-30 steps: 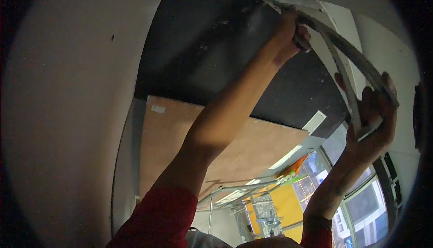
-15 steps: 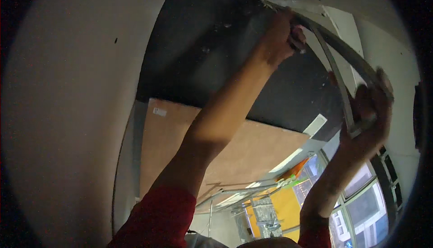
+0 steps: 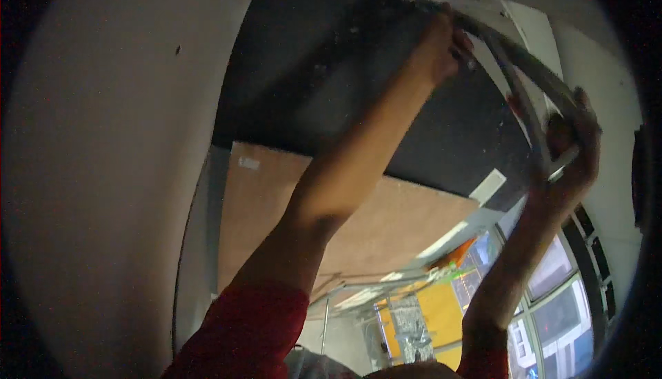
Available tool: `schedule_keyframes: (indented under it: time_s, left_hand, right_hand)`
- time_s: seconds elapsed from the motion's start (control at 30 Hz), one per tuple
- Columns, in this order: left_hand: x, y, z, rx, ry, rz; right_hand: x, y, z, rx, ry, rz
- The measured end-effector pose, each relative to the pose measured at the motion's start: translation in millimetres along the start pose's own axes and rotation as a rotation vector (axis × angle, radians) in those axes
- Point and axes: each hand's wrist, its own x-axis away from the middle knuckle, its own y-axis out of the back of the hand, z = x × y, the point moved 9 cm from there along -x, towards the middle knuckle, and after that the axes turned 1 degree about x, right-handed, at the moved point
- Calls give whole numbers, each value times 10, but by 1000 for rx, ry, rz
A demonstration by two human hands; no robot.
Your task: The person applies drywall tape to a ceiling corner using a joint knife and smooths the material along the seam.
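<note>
Both my arms, in red sleeves, reach up to a long grey strip (image 3: 534,64) that slants along the edge of a black panel (image 3: 303,76). My left hand (image 3: 447,52) is closed around the strip's upper left end, fingers curled and partly blurred. Farther down to the right, my right hand (image 3: 578,150) grips the strip's lower end, with its fingers wrapped over it. A second, narrower grey length (image 3: 518,93) runs from near my left hand down to the right palm. Whether the two lengths are one folded piece, I cannot tell.
A pale wall or board (image 3: 117,138) fills the left side. Below the black panel lies a brown board (image 3: 379,220). Windows (image 3: 552,310) stand at the lower right, beside a yellow surface (image 3: 441,310) and thin metal rails (image 3: 326,324). A white strip (image 3: 488,186) lies by the board's corner.
My left hand has shifted slightly up and to the right along with the strip's upper end. The right hand keeps its grip nearly in place, and the view has tilted a little.
</note>
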Motion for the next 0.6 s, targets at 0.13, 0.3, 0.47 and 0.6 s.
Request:
schedule_keyframes:
  time_s: [0.13,0.3,0.47,0.6]
  left_hand:
    - [-60,128,-167,-51,-27,4]
    - [303,-84,-25,-146,22,-183]
    - [235,-249,239,-10,105,-66]
    - [209,-162,253,101,152,-81]
  right_hand:
    - [-43,-234,16,-284,-209,73]
    - [330,264,352,139,218,-47]
    - [329,557,431,268,215,-82]
    - [203,548,400,331,194,-44]
